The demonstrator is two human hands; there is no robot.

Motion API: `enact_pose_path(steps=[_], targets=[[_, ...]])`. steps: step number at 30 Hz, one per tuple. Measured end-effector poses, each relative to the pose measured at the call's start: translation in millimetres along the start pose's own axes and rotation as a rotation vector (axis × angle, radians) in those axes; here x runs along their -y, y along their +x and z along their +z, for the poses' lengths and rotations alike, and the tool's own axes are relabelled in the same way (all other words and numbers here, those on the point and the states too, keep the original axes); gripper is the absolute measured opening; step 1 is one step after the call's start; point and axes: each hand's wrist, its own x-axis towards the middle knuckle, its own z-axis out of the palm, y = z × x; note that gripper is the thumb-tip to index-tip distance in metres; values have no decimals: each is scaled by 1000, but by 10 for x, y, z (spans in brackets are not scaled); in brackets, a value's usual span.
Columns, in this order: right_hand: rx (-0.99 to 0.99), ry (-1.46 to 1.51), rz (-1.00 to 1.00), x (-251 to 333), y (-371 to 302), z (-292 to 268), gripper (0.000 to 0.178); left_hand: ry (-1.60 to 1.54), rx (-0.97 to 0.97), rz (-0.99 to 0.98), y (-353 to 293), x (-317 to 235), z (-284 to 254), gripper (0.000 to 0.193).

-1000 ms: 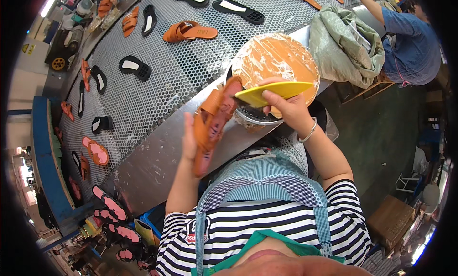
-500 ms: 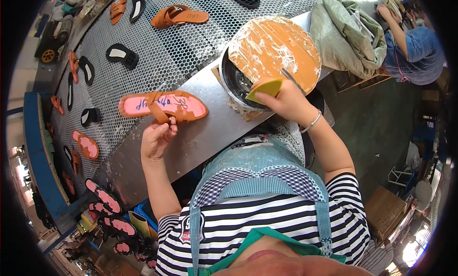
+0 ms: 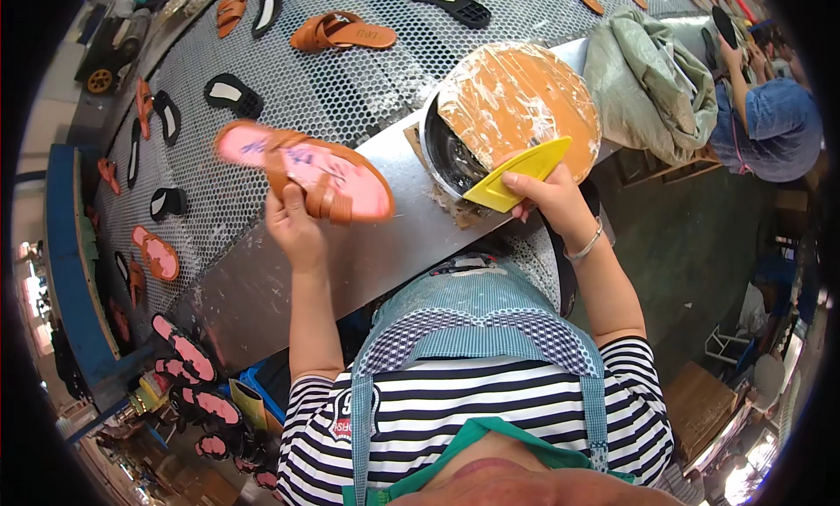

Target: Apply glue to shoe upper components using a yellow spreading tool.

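Observation:
My left hand grips a brown strappy sandal by its straps, over the metal edge of the table. The sandal has a pink insole with handwritten marks and looks slightly blurred. In my right hand is a flat yellow scraper, pinched between thumb and fingers. It is held at the near rim of a round dark pan. An orange-brown board, smeared with white paste, covers most of that pan.
Brown sandals and black soles lie spread over the perforated conveyor surface. A greenish sack sits right of the pan. Another person in blue works at the far right. Black sandals with pink insoles hang at lower left.
My left hand has lifted and tilted the sandal, its toe now lower right. My right hand has moved right and turned, showing the scraper's broad yellow face.

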Motion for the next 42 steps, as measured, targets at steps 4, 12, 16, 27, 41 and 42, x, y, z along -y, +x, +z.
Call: enact_pose_path(steps=[4,12,16,27,41,42], targets=[[-62,203,-336,90,-29,238,23,-243,134,-174,-48,-120,433,28],[-8,-35,-710,315,79,385,22,-401,417,-564,-172,-188,718,31],[-36,-255,-804,336,176,361,22,-344,425,-538,-247,-260,841,29],[122,-424,-976,169,110,419,25,-312,343,-589,-185,-131,866,25],[103,-434,-1101,141,68,281,28,-208,332,-529,-79,-37,950,24],[70,-455,-1065,215,58,292,27,-186,339,-524,-85,-38,966,24]])
